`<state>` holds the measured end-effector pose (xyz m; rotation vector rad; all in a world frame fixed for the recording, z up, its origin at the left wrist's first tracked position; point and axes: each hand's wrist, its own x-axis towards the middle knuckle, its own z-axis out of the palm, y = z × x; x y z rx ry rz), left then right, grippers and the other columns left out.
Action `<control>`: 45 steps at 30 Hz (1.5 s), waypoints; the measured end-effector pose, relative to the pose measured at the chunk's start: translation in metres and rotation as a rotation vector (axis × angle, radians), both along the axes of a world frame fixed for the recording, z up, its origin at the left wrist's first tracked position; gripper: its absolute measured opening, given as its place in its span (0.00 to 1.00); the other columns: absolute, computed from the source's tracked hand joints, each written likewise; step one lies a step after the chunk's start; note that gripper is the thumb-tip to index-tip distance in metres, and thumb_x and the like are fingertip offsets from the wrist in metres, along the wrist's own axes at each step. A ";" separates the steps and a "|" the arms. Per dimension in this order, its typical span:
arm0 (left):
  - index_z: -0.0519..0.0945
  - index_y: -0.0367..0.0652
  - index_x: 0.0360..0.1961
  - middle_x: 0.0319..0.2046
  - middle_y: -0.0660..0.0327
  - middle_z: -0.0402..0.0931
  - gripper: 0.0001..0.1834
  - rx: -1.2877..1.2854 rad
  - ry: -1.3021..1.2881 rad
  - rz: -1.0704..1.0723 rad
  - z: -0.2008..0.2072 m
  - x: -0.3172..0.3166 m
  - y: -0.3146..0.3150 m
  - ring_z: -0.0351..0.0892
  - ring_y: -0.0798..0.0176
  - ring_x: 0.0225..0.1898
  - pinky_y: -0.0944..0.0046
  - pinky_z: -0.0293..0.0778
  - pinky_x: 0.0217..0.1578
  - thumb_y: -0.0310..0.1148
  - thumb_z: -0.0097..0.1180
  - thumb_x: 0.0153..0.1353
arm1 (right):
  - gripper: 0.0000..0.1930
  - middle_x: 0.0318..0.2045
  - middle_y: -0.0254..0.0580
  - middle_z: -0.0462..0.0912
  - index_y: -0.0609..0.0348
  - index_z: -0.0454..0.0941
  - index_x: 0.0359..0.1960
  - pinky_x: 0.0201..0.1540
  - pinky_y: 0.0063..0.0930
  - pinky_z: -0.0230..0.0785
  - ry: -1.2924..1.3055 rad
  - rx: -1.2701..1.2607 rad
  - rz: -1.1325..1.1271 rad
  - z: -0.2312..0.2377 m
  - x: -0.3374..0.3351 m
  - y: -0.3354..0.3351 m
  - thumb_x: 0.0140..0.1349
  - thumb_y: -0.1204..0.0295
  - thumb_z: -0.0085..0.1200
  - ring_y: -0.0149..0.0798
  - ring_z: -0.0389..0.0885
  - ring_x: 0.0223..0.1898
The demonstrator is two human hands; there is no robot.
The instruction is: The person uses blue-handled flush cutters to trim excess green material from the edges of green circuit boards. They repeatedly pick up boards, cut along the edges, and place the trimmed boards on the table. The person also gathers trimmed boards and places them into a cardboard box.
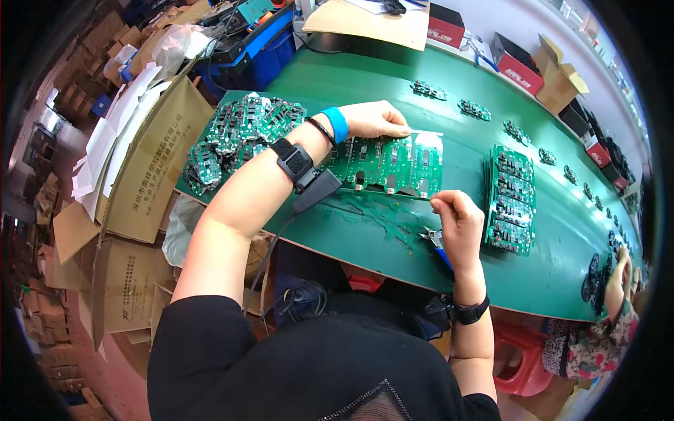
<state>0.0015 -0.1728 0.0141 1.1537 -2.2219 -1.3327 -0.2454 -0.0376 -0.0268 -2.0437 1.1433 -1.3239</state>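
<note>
A green circuit board panel (414, 156), made up of several joined boards, is held just above the table. My left hand (379, 119) grips its far edge with thumb and fingers closed. At the near right corner, my right hand (461, 214) pinches the panel's edge between thumb and fingertips. Thin green scrap strips (382, 219) lie scattered below the panel. Beside my right wrist rest side cutters (437, 245) with blue handles, partly hidden by that hand. My left forearm covers part of a heap of loose circuit boards (246, 123).
To the right stands a stack of populated panels (511, 200). A row of single boards (516, 132) curves along the far side of the green table (358, 74). Cardboard boxes (154, 158) crowd the left. Another person's hand (619, 270) is at the far right.
</note>
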 end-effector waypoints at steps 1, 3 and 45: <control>0.81 0.36 0.39 0.27 0.73 0.76 0.18 -0.016 0.028 0.005 0.000 -0.001 0.000 0.68 0.78 0.31 0.73 0.68 0.34 0.44 0.54 0.65 | 0.03 0.24 0.40 0.81 0.65 0.79 0.31 0.31 0.24 0.70 -0.087 0.142 -0.016 -0.004 -0.002 -0.001 0.56 0.80 0.59 0.32 0.79 0.26; 0.81 0.36 0.39 0.28 0.73 0.76 0.18 -0.099 0.050 0.017 0.004 -0.002 0.003 0.68 0.78 0.31 0.73 0.68 0.35 0.43 0.53 0.66 | 0.03 0.24 0.37 0.81 0.65 0.79 0.32 0.31 0.20 0.69 -0.334 0.359 0.046 -0.008 -0.004 -0.003 0.57 0.79 0.59 0.27 0.78 0.27; 0.82 0.35 0.42 0.29 0.63 0.81 0.17 -0.201 0.003 0.005 0.020 0.039 0.023 0.74 0.74 0.32 0.70 0.73 0.35 0.39 0.60 0.61 | 0.09 0.33 0.46 0.79 0.59 0.81 0.37 0.41 0.39 0.71 0.389 -0.096 -0.074 0.033 0.050 -0.075 0.59 0.68 0.55 0.51 0.78 0.38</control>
